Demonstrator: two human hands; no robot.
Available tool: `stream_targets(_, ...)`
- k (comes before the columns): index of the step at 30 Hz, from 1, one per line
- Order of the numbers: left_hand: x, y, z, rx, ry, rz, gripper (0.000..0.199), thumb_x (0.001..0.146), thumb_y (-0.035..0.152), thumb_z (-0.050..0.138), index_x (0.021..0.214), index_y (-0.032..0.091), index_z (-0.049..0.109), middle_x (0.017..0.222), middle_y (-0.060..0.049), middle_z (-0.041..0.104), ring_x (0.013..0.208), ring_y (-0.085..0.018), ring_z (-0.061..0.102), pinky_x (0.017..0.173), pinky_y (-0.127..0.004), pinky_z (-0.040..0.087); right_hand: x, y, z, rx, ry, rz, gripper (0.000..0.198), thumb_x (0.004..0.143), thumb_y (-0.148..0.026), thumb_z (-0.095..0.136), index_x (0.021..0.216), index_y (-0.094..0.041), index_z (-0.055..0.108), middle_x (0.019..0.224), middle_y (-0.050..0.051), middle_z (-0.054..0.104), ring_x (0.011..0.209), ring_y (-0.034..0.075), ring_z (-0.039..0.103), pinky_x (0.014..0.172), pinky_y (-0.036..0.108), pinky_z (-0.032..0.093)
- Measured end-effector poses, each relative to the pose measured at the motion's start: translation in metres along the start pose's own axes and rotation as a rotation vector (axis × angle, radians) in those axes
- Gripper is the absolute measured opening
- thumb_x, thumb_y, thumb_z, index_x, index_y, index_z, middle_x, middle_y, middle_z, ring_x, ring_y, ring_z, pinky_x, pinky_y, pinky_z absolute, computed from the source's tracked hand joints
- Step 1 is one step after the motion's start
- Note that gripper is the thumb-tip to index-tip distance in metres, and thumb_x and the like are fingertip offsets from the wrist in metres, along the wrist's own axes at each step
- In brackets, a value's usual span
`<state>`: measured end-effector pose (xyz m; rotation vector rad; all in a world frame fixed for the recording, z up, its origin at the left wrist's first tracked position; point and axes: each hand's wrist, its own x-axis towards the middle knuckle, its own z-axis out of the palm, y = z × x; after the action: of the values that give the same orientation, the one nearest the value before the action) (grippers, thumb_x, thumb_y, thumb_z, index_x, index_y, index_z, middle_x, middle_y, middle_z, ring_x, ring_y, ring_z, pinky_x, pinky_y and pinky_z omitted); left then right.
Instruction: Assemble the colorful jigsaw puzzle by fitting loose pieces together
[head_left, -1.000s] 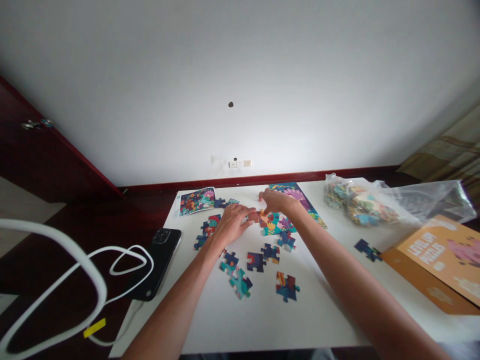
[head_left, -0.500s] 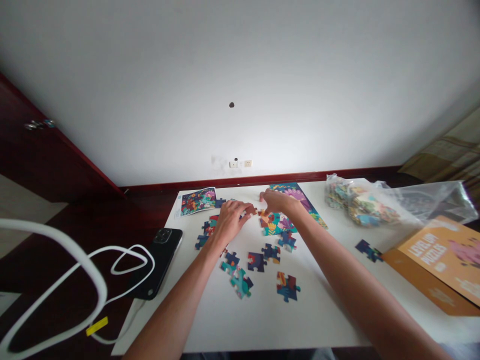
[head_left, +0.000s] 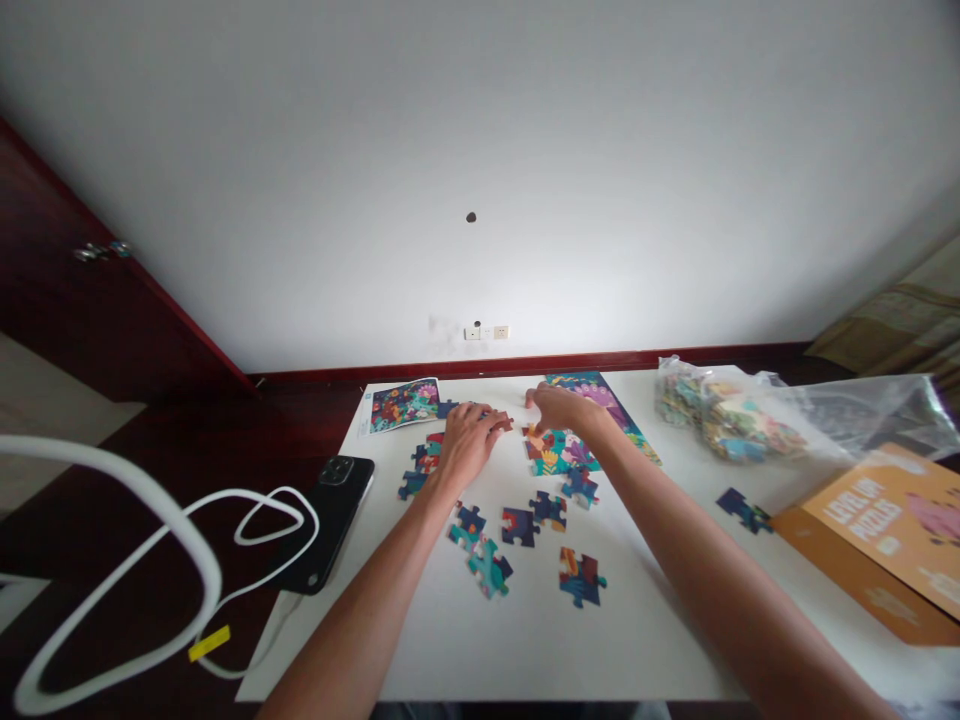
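Observation:
My left hand [head_left: 469, 440] is closed on a reddish-brown puzzle piece [head_left: 505, 422], pinched at its fingertips just left of the joined puzzle [head_left: 556, 455]. My right hand [head_left: 561, 407] is over the joined puzzle's upper left part, thumb and fingers apart; its palm side is hidden. Purple, teal and orange sea-life shapes show on the joined part. Loose pieces lie around: a red and blue one [head_left: 427, 455] beside my left hand, a dark purple one [head_left: 519, 527], teal ones [head_left: 491, 568] and an orange and blue one [head_left: 581, 577] nearer me.
A printed picture sheet [head_left: 405, 404] lies at the back left of the white table [head_left: 450, 660]. A black phone [head_left: 330, 520] and white cable [head_left: 206, 560] are at the left edge. Bagged pieces [head_left: 750, 415], an orange puzzle box [head_left: 877, 545] and a dark piece [head_left: 742, 510] are on the right.
The whole view has shifted slightly. My left hand still holds the piece beside the joined puzzle, and my right hand stays over it with little visible movement.

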<state>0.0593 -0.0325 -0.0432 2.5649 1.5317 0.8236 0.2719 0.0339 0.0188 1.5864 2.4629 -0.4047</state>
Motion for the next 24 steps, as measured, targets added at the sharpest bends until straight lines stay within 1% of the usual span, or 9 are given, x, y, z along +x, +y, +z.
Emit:
stream_targets(5,0.0,0.003,-0.005,-0.056,-0.049,0.033,0.024,0.102,0.027,0.057,0.114,0.031,0.077,0.12,-0.003,0.075,0.11,-0.026,0.056,0.103,-0.047,0.039,0.001,0.001,0.0,-0.001,0.003,0.004,0.062,0.068,-0.022,0.091,0.126,-0.018,0.068,0.128,0.016,0.067,0.116,0.031,0.066,0.098,0.034,0.05)
stream_targets(9,-0.003,0.004,-0.005,-0.047,-0.062,0.056,0.029,0.101,0.023,0.056,0.121,0.032,0.075,0.129,-0.001,0.073,0.113,-0.026,0.055,0.105,-0.048,0.038,0.002,0.002,0.002,-0.002,0.013,0.005,0.061,0.068,-0.025,0.093,0.124,-0.019,0.069,0.128,0.014,0.067,0.119,0.029,0.065,0.1,0.032,0.049)
stream_targets(13,-0.006,0.005,-0.004,-0.063,-0.039,0.073,0.028,0.101,0.024,0.058,0.123,0.033,0.073,0.132,0.001,0.071,0.114,-0.025,0.055,0.107,-0.045,0.038,0.006,0.003,0.008,0.006,0.041,0.024,0.06,0.067,-0.02,0.092,0.122,-0.019,0.07,0.127,0.014,0.068,0.113,0.029,0.068,0.096,0.033,0.051)
stream_targets(16,-0.005,0.006,-0.008,-0.076,0.005,0.064,0.025,0.102,0.031,0.057,0.122,0.031,0.073,0.125,-0.001,0.073,0.113,-0.024,0.057,0.106,-0.043,0.039,0.005,0.003,0.013,0.028,0.077,0.035,0.055,0.07,-0.017,0.088,0.122,-0.02,0.07,0.125,0.014,0.069,0.108,0.028,0.07,0.093,0.034,0.052)
stream_targets(19,-0.003,0.006,-0.017,-0.063,0.07,0.025,0.024,0.104,0.033,0.053,0.115,0.027,0.074,0.113,-0.005,0.073,0.109,-0.023,0.059,0.1,-0.041,0.042,-0.008,0.005,0.018,0.059,0.129,0.012,0.052,0.075,-0.017,0.084,0.124,-0.022,0.07,0.129,0.012,0.07,0.116,0.027,0.068,0.098,0.033,0.05)
stream_targets(21,-0.002,0.003,-0.022,-0.041,0.111,-0.003,0.025,0.105,0.032,0.051,0.109,0.024,0.074,0.106,-0.006,0.073,0.102,-0.023,0.06,0.094,-0.039,0.043,-0.024,0.011,0.025,0.109,0.215,-0.028,0.048,0.083,-0.021,0.076,0.13,-0.022,0.067,0.133,0.01,0.069,0.122,0.026,0.065,0.104,0.033,0.047)
stream_targets(23,-0.001,-0.001,-0.026,-0.005,0.149,-0.035,0.028,0.105,0.032,0.048,0.1,0.022,0.074,0.097,-0.006,0.073,0.094,-0.022,0.06,0.09,-0.037,0.044,-0.041,0.022,0.034,0.196,0.367,-0.074,0.038,0.091,-0.026,0.066,0.129,-0.021,0.068,0.131,0.009,0.071,0.121,0.025,0.065,0.106,0.035,0.047)
stream_targets(24,-0.001,-0.003,-0.027,0.015,0.165,-0.053,0.029,0.105,0.032,0.048,0.096,0.022,0.073,0.092,-0.006,0.072,0.091,-0.022,0.06,0.088,-0.037,0.043,-0.05,0.029,0.039,0.239,0.455,-0.09,0.032,0.093,-0.027,0.062,0.124,-0.021,0.07,0.127,0.009,0.072,0.118,0.025,0.066,0.105,0.037,0.048)
